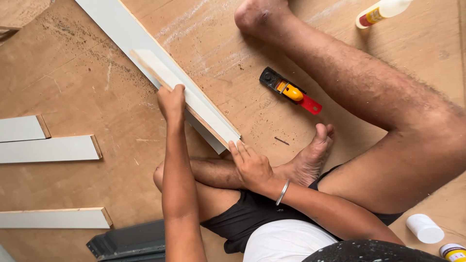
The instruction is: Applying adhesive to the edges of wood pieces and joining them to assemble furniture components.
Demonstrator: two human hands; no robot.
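I sit on a plywood floor (pixel 87 92) with my legs folded. My left hand (pixel 171 103) grips the edge of a short white-faced plywood strip (pixel 158 68) that lies on top of a longer white laminated board (pixel 213 121). My right hand (pixel 250 165), with a metal bangle on the wrist, rests flat with fingers apart against the near end of the long board. The long board runs diagonally from the upper left towards my knee.
A small hand plane (pixel 290 90), black, yellow and red, lies by my shin, with a dark screw (pixel 281 141) near my foot. A glue bottle (pixel 381 11) lies at top right. Three white board pieces (pixel 48 148) lie left. A white cap (pixel 424 228) sits lower right.
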